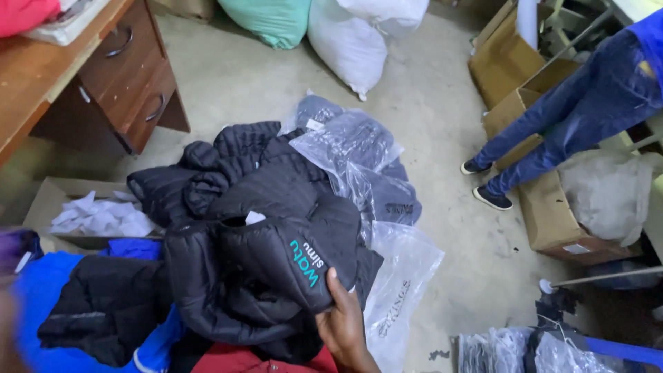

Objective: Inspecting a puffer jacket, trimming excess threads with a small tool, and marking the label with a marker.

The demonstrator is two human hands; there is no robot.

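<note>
black jacket (290,249) above right hand (343,324)

Clear plastic bags (359,155) holding folded dark garments lie heaped on the floor beyond the black jacket (276,249) I hold; an emptier clear bag (404,276) sits just right of my right hand (343,324). Brown cardboard boxes (545,214) line the right side, one bearing a small white label (577,249). An open carton (52,197) of white paper stands left. The jacket carries a teal printed logo (309,262).
</note>
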